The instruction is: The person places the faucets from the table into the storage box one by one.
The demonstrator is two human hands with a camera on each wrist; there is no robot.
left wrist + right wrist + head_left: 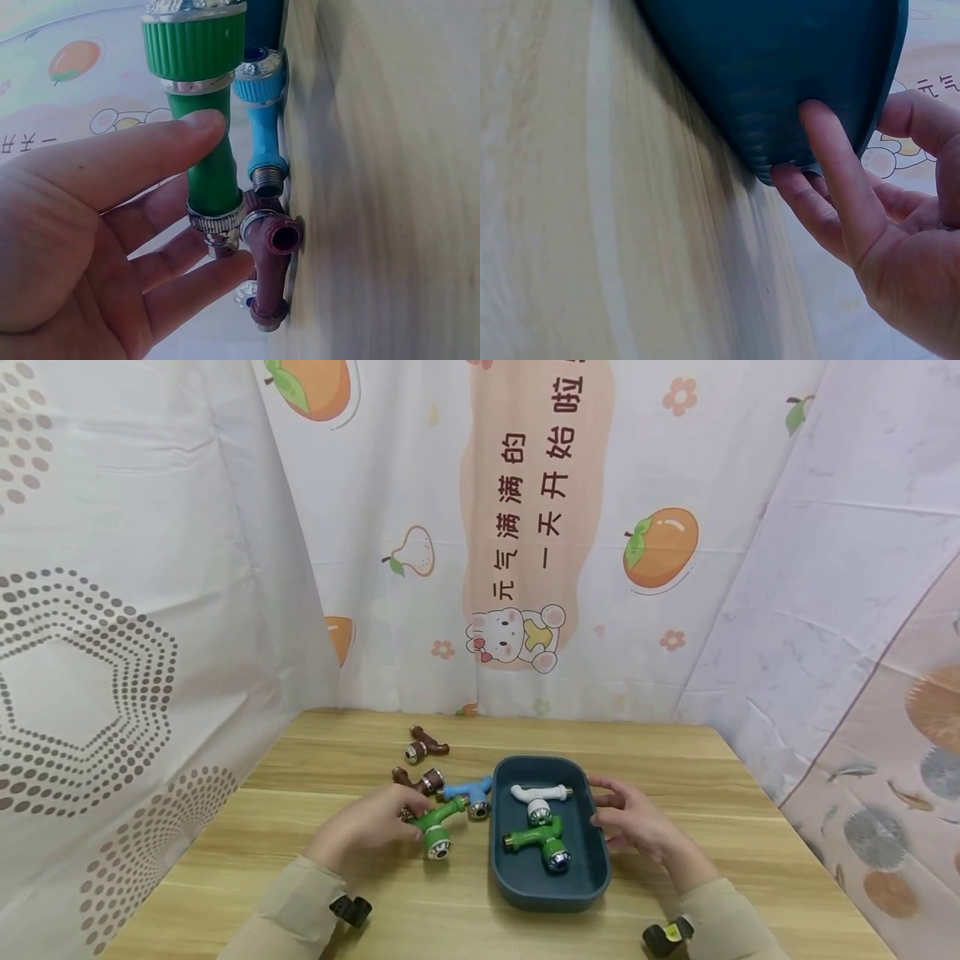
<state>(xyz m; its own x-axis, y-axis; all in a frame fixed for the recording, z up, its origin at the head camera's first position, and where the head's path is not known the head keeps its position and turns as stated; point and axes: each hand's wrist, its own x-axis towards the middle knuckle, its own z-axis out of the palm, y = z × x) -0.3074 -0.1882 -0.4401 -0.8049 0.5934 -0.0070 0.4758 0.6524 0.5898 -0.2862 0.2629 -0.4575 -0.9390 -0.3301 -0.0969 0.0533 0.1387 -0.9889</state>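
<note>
My left hand (378, 820) holds a green faucet (442, 820) left of the bin. Its thumb lies across the green body in the left wrist view, with other fingers behind. Beside that faucet are a light blue faucet (471, 792) and a brown faucet (420, 779). At the dark blue bin's (551, 897) right side, my right hand (633, 820) grips the wall: one digit reaches over the rim and other fingers rest on the outer face in the right wrist view. Inside the bin lie a white faucet (538, 802) and another green faucet (546, 842).
Another brown faucet (426, 745) lies farther back on the wooden table (660, 747). A printed curtain (390, 668) hangs behind the table's far edge, with more cloth on both sides.
</note>
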